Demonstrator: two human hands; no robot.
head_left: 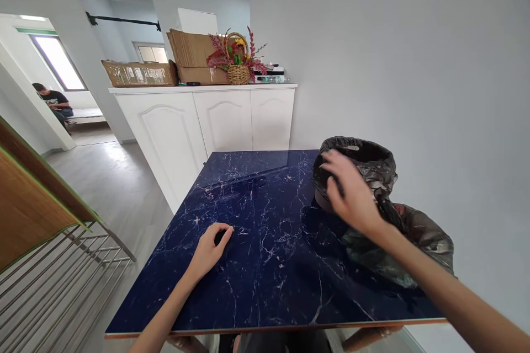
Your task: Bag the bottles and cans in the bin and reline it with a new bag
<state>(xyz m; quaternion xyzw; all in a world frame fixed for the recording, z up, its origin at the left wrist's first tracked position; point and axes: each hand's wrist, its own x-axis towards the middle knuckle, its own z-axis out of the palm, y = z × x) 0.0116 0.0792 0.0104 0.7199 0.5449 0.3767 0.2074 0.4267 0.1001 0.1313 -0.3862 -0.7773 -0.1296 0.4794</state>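
My left hand rests on the blue marble-patterned table. Its fingers curl round to the thumb in a loop, and I see nothing held in it. Raised at the right, my right hand has thumb and fingers apart and holds nothing. It is in front of a bin lined with a black plastic bag, hiding part of its near side. Beside the bin, a filled dark plastic bag lies on the table, partly covered by my right forearm.
A white cabinet stands past the table, bearing cardboard boxes, a wicker flower basket and a plastic bottle. On the left is a metal rack. A person sits in the far room. A wall borders the right side.
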